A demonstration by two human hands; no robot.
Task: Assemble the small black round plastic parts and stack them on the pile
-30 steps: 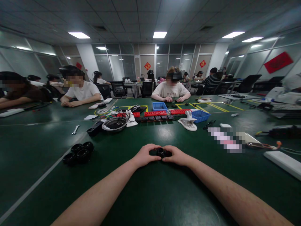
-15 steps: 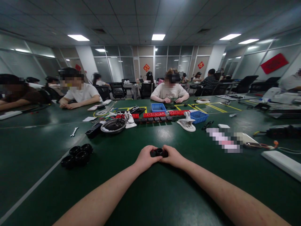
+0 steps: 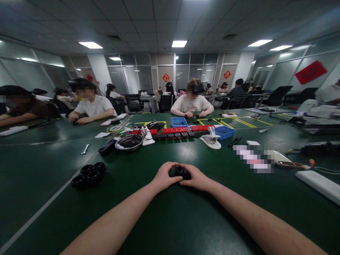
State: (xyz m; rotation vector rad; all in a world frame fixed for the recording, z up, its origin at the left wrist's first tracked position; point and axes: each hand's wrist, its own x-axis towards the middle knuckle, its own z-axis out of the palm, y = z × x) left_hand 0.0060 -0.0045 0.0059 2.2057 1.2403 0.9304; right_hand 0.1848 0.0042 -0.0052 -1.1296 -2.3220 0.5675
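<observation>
Low over the green table, in the middle of the head view, both hands curl around a small black round part (image 3: 179, 171) with an opening in its top. My left hand (image 3: 164, 177) grips it from the left, thumb along the front. From the right, my right hand (image 3: 197, 178) closes on it with fingertips over the far side and thumb in front. The fingers hide much of the part's sides. Off to the left sits a cluster of several black round, ring-like parts (image 3: 89, 175) on the tabletop.
A wrench (image 3: 85, 149), a metal bowl (image 3: 129, 143) with a black item, and a white clamp stand (image 3: 211, 139) lie farther out. Behind them are red-and-black socket strips (image 3: 174, 130) and blue bins (image 3: 224, 131). A white bar (image 3: 318, 184) rests at right. Other people sit across the table.
The hands have shifted their hold slightly around the black part, the right fingers reaching a little farther left over it. The view has moved slightly.
</observation>
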